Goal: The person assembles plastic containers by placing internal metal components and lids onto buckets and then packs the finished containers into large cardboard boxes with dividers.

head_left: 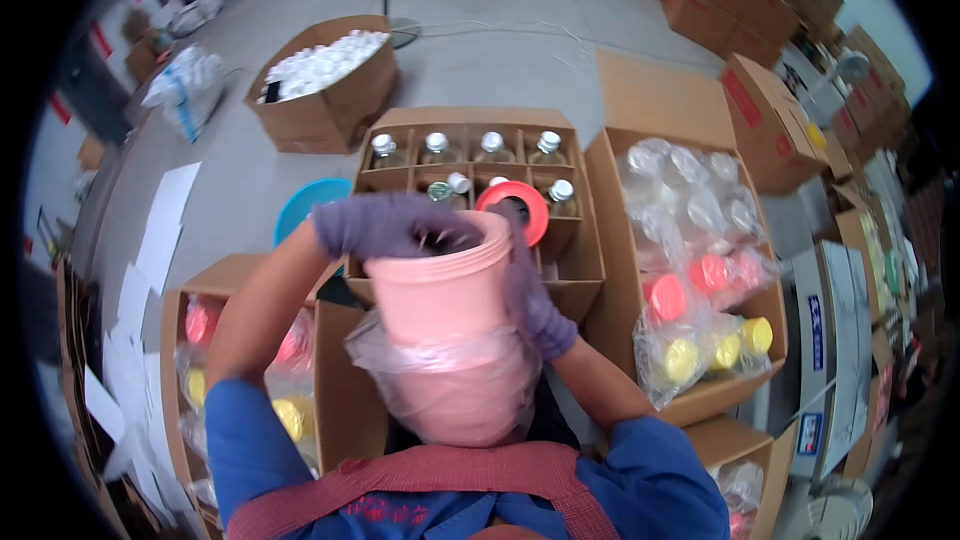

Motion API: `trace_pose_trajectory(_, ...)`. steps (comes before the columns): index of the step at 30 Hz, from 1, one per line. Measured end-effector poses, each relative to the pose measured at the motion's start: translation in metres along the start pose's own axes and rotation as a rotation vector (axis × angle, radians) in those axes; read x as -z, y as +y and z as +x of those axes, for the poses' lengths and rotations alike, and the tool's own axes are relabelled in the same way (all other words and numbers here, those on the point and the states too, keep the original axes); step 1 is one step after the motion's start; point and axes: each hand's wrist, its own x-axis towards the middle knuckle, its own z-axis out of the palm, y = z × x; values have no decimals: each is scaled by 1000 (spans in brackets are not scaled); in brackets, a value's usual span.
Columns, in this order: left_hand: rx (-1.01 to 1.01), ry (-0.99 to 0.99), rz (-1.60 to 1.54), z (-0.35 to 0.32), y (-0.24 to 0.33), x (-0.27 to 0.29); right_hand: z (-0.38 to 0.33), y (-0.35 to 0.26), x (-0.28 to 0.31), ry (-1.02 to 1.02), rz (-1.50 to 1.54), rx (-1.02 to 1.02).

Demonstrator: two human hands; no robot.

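Note:
A pink plastic bucket (pixel 445 300) stands upright against my lap, its lower part wrapped in a crumpled clear plastic bag (pixel 440 370). My left hand (pixel 395 225), in a purple-grey glove, reaches over the bucket's mouth with its fingers curled down inside the rim; the fingertips are hidden. My gloved right hand (pixel 530 290) grips the bucket's right side, and its upper fingers overlap a red ring-shaped piece (pixel 537 212) with a dark middle. Whether those fingers hold the red piece is unclear. Just beyond, a divided carton (pixel 475 118) holds several clear bottles with silvery caps (pixel 492 141).
On the right, an open carton (pixel 605 190) holds bagged containers with red and yellow lids (pixel 682 360). Another such carton (pixel 175 315) is at my left. A blue basin (pixel 300 208) and a carton of white caps (pixel 325 65) lie beyond. Stacked cartons (pixel 710 15) stand farther back.

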Motion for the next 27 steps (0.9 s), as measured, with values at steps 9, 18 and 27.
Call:
trace_pose_trajectory(9,-129,430,-288,11,1,5,74,179,152,-312,-1621,-351)
trace_pose_trajectory(18,-372,577,990,76,-26,38,160,17,116,-85,656,22)
trace_pose_trajectory(27,-326,978,1024,70,23,27,158,-84,24,-137,924,64)
